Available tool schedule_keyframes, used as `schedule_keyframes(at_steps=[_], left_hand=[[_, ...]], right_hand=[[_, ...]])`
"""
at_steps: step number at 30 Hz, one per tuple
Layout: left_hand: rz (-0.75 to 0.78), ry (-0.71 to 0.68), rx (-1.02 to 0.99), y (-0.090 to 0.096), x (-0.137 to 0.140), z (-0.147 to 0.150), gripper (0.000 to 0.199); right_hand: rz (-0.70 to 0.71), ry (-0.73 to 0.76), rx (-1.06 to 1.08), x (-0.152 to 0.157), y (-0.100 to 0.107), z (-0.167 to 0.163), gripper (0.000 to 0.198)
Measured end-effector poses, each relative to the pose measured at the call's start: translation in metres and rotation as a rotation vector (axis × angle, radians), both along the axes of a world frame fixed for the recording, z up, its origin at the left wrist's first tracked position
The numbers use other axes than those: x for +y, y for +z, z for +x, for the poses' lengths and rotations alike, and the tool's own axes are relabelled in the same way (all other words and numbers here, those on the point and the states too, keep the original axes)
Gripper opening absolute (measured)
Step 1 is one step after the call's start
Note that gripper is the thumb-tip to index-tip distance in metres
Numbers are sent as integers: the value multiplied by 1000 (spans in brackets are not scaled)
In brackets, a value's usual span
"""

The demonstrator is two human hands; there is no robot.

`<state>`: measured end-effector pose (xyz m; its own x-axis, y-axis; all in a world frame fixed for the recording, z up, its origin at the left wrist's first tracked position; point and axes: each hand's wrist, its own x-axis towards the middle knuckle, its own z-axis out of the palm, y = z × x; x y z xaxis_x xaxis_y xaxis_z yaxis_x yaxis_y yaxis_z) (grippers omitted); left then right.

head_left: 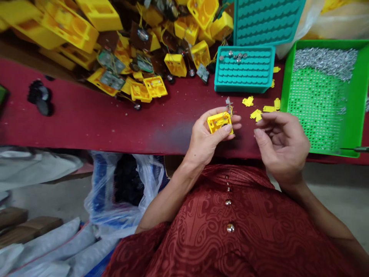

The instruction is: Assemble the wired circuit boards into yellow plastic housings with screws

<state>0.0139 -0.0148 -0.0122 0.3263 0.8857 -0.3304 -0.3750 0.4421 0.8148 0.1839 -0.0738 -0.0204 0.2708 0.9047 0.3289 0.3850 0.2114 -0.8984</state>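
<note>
My left hand (206, 132) is closed around a small yellow plastic housing (220, 120), its open side up and the thumb pressed on its near edge. Thin wires and a small metallic part (229, 103) stick out at the housing's far right corner. To the right, my right hand (284, 144) hovers with curled fingers; a gap shows between thumb and index finger, and I see nothing held there. Just beyond its fingertips lie several small flat yellow plastic pieces (256, 114) on the dark red table.
A teal ridged tray (245, 86) holds several small metal discs. The green bin (285, 88) at right contains many small silvery parts; a screwdriver-like shaft (350, 149) crosses its near edge. Yellow housings with wires (175, 64) are heaped at the back left. Black parts (40, 96) lie far left.
</note>
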Motion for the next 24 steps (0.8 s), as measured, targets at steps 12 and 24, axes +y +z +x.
schedule_keyframes(at_steps=[12, 24], left_hand=[[-146, -258, -159, 14, -10, -15, 55], [-277, -262, -302, 20, -8, -27, 43]], right_hand=[[-557, 455, 799, 34, 24, 4, 45], [-233, 432, 259, 45, 5, 18, 32]])
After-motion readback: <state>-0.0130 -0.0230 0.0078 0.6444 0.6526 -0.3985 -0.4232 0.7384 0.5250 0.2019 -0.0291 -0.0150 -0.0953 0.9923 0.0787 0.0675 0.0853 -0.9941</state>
